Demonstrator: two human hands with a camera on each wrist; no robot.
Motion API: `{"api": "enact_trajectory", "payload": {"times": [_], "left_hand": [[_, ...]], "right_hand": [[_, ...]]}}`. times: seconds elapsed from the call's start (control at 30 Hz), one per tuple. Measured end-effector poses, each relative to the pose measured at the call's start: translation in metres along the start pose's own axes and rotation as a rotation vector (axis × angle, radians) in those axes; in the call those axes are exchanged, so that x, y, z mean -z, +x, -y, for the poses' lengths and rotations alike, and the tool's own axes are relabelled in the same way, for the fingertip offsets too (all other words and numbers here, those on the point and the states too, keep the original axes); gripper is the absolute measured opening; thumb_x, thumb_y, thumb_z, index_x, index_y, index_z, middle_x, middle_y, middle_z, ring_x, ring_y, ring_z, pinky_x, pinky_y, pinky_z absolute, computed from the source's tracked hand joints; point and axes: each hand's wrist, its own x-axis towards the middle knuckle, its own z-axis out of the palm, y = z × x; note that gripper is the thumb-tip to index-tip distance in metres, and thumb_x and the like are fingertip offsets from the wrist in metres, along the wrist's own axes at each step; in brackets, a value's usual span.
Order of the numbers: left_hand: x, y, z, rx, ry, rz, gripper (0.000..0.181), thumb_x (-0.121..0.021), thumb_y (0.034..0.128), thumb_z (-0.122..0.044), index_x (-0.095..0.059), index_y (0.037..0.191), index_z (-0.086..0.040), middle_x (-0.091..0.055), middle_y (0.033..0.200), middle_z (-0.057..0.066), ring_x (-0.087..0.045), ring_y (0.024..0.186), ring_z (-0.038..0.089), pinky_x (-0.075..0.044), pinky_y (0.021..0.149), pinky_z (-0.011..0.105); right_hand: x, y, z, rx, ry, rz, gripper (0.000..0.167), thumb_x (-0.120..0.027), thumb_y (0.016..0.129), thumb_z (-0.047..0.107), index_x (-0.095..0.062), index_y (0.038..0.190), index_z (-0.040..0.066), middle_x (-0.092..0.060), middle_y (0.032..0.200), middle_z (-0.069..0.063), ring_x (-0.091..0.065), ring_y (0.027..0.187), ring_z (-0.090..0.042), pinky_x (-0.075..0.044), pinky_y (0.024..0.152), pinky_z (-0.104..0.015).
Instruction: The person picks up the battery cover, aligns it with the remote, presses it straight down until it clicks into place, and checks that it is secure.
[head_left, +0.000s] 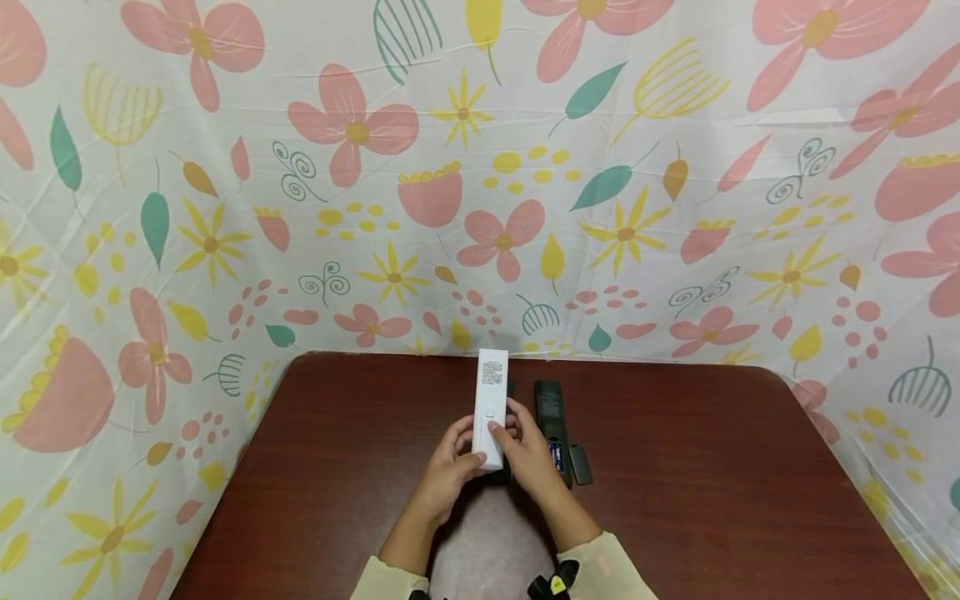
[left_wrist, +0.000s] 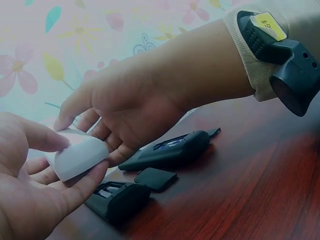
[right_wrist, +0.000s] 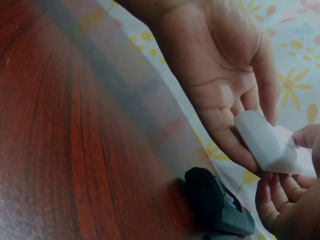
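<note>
A white remote control (head_left: 491, 408) is held above the table with its back, printed with a small label, facing up. My left hand (head_left: 447, 475) grips its near end, the thumb along the lower left edge. From the other side my right hand (head_left: 528, 454) holds it too, its thumb pressing on the back near a small raised mark. Below lie two black remotes: one (head_left: 551, 417) to the right and another (left_wrist: 120, 200) largely hidden under the white one in the head view. Both have uncovered battery bays with batteries inside.
A loose black battery cover (head_left: 580, 464) rests beside the right-hand remote; a second cover (left_wrist: 156, 178) lies between the two remotes. The brown wooden table (head_left: 712, 467) is bordered by flower-printed cloth (head_left: 502, 167) at the back and sides.
</note>
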Motion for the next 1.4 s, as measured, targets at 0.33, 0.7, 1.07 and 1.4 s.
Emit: {"api": "enact_trajectory", "payload": {"times": [0.33,0.7,1.07,1.4], "left_hand": [[-0.0015,-0.0012,-0.0011,0.0,0.015,0.012,0.066,-0.055,0.0966,0.001,-0.028,0.156,-0.006,-0.046,0.148,0.024,-0.064,0.111,0.02,-0.056,0.091,0.032],[-0.0021,-0.0016,-0.0016,-0.005,0.034,0.022,0.066,-0.055,0.0964,0.0,-0.028,0.156,-0.006,-0.047,0.147,0.024,-0.065,0.111,0.019,-0.056,0.091,0.031],[-0.0024,-0.0017,-0.0026,-0.004,0.033,0.024,0.065,-0.055,0.0968,0.001,-0.028,0.156,-0.006,-0.047,0.147,0.024,-0.064,0.113,0.021,-0.056,0.092,0.034],[-0.0008,-0.0011,0.0004,0.001,0.041,0.026,0.066,-0.055,0.0964,0.001,-0.028,0.156,-0.008,-0.048,0.147,0.022,-0.065,0.113,0.021,-0.056,0.091,0.032]], "right_hand": [[-0.0007,-0.0023,0.0005,0.019,0.062,-0.011,0.056,-0.061,0.102,0.022,-0.04,0.152,0.01,-0.065,0.114,-0.018,-0.061,0.093,-0.016,-0.053,0.076,-0.026],[-0.0006,-0.0034,0.003,0.012,0.09,-0.022,0.055,-0.062,0.101,0.019,-0.041,0.151,0.008,-0.064,0.114,-0.02,-0.06,0.093,-0.016,-0.052,0.076,-0.026],[-0.0005,-0.0031,0.0019,0.008,0.093,-0.03,0.055,-0.063,0.1,0.02,-0.043,0.15,0.01,-0.065,0.113,-0.016,-0.06,0.093,-0.015,-0.052,0.076,-0.026],[-0.0008,-0.0026,0.0005,0.007,0.087,-0.032,0.055,-0.063,0.1,0.016,-0.042,0.15,0.009,-0.065,0.113,-0.018,-0.06,0.092,-0.016,-0.051,0.076,-0.027]]}}
